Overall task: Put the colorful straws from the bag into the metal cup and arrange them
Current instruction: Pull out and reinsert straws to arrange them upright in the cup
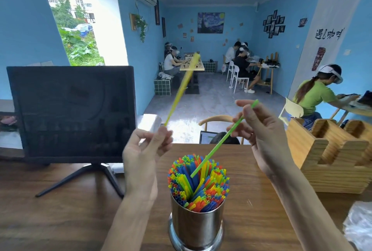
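Straws [198, 182] already crowd the metal cup [196, 228] on the tabletop [66, 216], below and between both hands. Right hand [263, 129] pinches a green straw [223, 140], its lower tip among the bunch; next it likely needs sliding down. Left hand [143, 150] pinches a yellow straw [182, 89], raised and blurred.

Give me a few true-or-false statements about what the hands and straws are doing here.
1. The left hand pinches a yellow plastic straw. True.
2. The right hand holds a red straw. False: it is a green plastic straw.
3. The shiny metal cup lies tipped over. False: it stands upright on the brown wooden table.
4. The cup is packed with colourful straws. True.
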{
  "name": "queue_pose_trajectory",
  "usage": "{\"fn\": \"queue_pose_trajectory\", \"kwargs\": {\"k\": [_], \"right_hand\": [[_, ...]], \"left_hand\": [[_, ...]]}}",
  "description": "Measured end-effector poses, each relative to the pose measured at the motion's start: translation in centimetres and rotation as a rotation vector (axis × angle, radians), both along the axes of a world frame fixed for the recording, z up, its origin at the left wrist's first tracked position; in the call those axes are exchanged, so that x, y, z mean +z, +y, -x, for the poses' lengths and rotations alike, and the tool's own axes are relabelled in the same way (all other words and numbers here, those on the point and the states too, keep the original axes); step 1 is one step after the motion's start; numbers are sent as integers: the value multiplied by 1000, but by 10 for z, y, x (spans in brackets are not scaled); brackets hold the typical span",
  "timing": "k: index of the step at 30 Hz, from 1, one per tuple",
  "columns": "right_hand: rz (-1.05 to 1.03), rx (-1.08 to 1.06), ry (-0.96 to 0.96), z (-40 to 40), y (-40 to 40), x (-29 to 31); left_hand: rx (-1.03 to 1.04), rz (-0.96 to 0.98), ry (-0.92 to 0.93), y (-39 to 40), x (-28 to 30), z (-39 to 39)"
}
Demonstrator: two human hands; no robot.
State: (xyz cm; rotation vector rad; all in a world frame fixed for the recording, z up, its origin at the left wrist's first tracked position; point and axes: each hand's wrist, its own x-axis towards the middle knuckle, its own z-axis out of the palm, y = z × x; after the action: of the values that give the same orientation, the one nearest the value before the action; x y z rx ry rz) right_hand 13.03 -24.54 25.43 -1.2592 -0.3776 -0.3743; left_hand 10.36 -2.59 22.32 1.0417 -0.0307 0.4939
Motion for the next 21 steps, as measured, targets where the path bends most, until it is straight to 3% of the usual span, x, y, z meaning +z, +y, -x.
{"fn": "queue_pose_trajectory", "kwargs": {"k": [3,8,21], "right_hand": [[43,14,4,1,6,-2],[87,-17,24,-1,12,-3],[220,-76,-121,-2,14,0]], "left_hand": [[-9,-205,47,-7,-4,8],[-24,-382,28,-13,-7,18],[-331,-776,244,3,-17,18]]}}
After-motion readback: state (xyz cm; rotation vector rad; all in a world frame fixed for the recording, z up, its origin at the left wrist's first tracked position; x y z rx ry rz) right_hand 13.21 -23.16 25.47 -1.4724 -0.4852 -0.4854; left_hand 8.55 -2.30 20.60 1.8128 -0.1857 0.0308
